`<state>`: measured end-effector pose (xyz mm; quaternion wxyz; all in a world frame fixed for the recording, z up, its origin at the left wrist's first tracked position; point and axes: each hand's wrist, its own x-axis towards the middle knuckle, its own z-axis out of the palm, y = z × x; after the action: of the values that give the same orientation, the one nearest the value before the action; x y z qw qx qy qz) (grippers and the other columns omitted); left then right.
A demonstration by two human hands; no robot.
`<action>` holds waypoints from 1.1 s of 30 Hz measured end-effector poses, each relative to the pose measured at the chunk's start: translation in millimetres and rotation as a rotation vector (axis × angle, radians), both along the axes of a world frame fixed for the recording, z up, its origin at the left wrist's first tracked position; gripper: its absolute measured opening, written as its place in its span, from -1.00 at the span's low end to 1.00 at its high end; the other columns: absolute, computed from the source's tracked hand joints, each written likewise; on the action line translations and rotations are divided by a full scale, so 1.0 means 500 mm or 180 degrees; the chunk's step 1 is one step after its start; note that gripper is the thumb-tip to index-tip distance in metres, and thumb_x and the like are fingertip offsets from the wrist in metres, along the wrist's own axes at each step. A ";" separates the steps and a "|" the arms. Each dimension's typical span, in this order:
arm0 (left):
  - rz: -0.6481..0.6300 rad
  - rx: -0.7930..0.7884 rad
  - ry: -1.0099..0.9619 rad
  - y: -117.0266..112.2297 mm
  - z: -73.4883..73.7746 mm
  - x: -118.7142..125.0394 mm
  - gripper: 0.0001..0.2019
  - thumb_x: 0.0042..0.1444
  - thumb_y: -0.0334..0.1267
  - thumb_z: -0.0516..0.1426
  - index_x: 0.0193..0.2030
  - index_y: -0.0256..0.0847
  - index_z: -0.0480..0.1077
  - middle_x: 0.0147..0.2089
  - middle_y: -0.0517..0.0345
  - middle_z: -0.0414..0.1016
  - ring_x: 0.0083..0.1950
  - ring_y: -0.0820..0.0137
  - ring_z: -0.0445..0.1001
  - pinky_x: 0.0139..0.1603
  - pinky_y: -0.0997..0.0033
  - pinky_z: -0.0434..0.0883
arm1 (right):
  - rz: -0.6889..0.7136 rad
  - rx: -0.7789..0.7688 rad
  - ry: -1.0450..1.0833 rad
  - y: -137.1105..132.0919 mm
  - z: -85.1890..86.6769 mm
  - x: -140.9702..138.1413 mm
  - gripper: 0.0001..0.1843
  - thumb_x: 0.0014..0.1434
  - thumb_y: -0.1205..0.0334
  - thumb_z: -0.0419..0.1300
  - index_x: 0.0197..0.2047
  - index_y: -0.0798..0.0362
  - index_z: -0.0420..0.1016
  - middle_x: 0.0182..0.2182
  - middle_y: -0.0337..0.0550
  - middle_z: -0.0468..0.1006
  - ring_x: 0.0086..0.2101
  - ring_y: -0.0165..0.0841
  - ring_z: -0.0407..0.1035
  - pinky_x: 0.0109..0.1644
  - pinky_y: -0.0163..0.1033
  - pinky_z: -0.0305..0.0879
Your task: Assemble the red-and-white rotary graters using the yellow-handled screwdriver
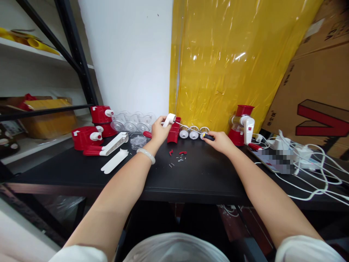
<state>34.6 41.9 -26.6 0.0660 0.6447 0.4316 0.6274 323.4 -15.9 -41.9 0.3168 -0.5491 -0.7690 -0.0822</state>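
Note:
My left hand (160,131) is closed around a white crank handle (170,118), whose red grip (147,134) sticks out on the near left side. In my right hand (222,141) is a screwdriver (208,137) with a black and yellow handle. Its long shaft points left, and the tip is at the white end of the crank; whether it sits in a screw I cannot tell. Behind my hands stands a red curved part (172,134) beside several metal grater drums (193,133). Small screws (181,158) and two small red pieces (183,153) lie on the black table below.
At left are red housings (85,138), clear plastic parts (131,125), an opened white crank (116,143) and a white cover (114,162). An assembled red and white rotary grater (240,125) stands at right, near a phone (272,160) and tangled white cables (324,174).

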 end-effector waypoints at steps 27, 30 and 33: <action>0.0354 -0.0481 0.0821 0.007 -0.007 -0.015 -0.66 0.05 -0.11 0.15 -0.07 -0.17 0.54 -0.18 0.02 0.62 -0.19 0.20 0.54 -0.19 0.35 0.39 | -0.0756 0.0308 -0.0845 -0.013 0.009 -0.009 -0.70 0.19 -0.07 0.13 -0.14 -0.14 0.56 -0.26 -0.15 0.62 -0.31 -0.26 0.46 -0.41 -0.27 0.13; 0.0318 -0.0534 0.0870 0.007 -0.010 -0.015 -0.66 0.05 -0.10 0.15 -0.07 -0.18 0.55 -0.18 0.00 0.62 -0.20 0.18 0.55 -0.20 0.33 0.39 | -0.0850 0.0471 -0.0977 -0.018 0.012 -0.010 -0.70 0.20 -0.06 0.13 -0.13 -0.11 0.56 -0.27 -0.12 0.60 -0.33 -0.28 0.44 -0.42 -0.29 0.09; 0.0339 -0.0575 0.0904 0.008 -0.012 -0.016 -0.65 0.05 -0.11 0.16 -0.06 -0.18 0.55 -0.16 -0.02 0.63 -0.17 0.16 0.55 -0.18 0.32 0.40 | -0.0907 0.0597 -0.1065 -0.025 0.014 -0.013 -0.69 0.21 -0.04 0.12 -0.11 -0.09 0.55 -0.25 -0.10 0.59 -0.32 -0.29 0.43 -0.43 -0.29 0.07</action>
<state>26.6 45.7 -32.6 0.0286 0.6946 0.5247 0.4913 316.6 -28.6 -34.7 0.2198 -0.5990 -0.7145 -0.2870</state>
